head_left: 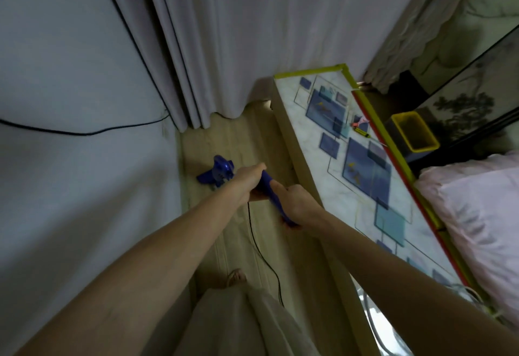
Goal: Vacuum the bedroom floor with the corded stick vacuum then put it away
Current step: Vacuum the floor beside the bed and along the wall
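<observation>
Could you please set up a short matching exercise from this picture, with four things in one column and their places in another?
Things:
1. stick vacuum
2. curtain
3. yellow bin
4. black cord

Places:
A. hanging at the far end of the floor strip
B. beyond the long tabletop, near the bed
C. trailing on the floor by the person's foot
D. held by left hand and right hand

Pairs: 1-D, 2-A, 3-B, 4-C

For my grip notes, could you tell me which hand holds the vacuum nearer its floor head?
The left hand; the right hand grips the blue stick vacuum higher.
</observation>
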The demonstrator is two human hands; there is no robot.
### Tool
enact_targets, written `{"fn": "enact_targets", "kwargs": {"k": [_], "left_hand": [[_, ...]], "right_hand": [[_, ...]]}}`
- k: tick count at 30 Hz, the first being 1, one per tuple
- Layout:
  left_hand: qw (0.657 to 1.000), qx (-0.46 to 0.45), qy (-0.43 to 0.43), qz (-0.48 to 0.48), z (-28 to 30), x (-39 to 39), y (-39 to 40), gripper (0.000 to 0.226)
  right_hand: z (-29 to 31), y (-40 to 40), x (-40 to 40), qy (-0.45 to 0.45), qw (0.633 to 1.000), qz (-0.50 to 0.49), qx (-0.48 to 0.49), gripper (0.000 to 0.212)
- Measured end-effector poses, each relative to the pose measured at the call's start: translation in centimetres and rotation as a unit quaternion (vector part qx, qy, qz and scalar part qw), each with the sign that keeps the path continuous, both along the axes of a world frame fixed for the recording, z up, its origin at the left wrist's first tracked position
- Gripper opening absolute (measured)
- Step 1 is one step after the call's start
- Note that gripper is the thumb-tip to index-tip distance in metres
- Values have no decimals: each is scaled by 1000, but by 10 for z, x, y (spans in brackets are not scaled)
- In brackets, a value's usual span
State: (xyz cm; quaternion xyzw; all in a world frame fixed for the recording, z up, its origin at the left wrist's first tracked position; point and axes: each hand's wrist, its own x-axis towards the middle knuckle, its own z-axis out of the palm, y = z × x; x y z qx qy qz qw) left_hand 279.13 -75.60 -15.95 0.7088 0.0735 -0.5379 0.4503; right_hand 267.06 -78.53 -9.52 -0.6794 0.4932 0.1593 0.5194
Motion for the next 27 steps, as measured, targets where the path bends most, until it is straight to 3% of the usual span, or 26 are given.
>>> {"fn": "enact_targets", "kwargs": {"k": [10,16,27], "left_hand": [[994,21,5,-105,22,-42,66,22],[998,6,-8,-66,10,-49,94,34],[998,23,-24,-50,-20,-24,46,24]], "right_hand": [[43,73,-55,-52,990,-68,109,38],[20,108,-62,-95,984,-107,109,39],[-24,67,-36,-88,989,-91,79,43]]}}
